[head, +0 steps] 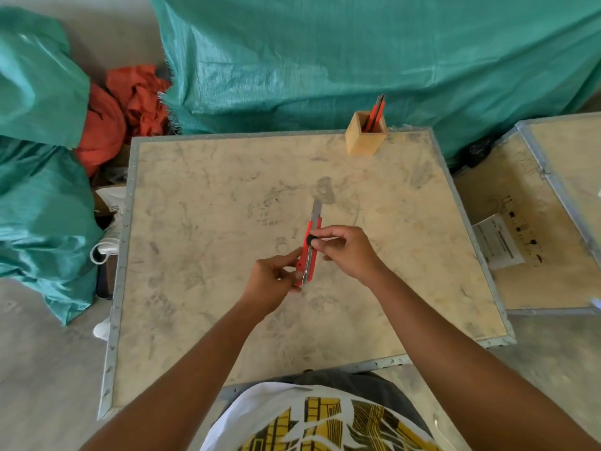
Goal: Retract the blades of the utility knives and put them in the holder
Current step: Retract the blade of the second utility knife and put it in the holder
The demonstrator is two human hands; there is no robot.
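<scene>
Left hand [276,278] pinches the knife [309,252] tail; right hand [344,252] pinches its slider, blade [316,210] pointing away toward the holder [364,138].

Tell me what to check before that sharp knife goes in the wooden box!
1. Blade pulled in: not ok, it sticks out of the red knife.
2. Left hand grip on the knife's back end: ok.
3. Right hand fingers on the black slider: ok.
4. Fingers away from the blade: ok.
5. Wooden holder upright at the table's far edge: ok.
6. Room left in the holder: cannot tell; one knife is already inside.
</scene>
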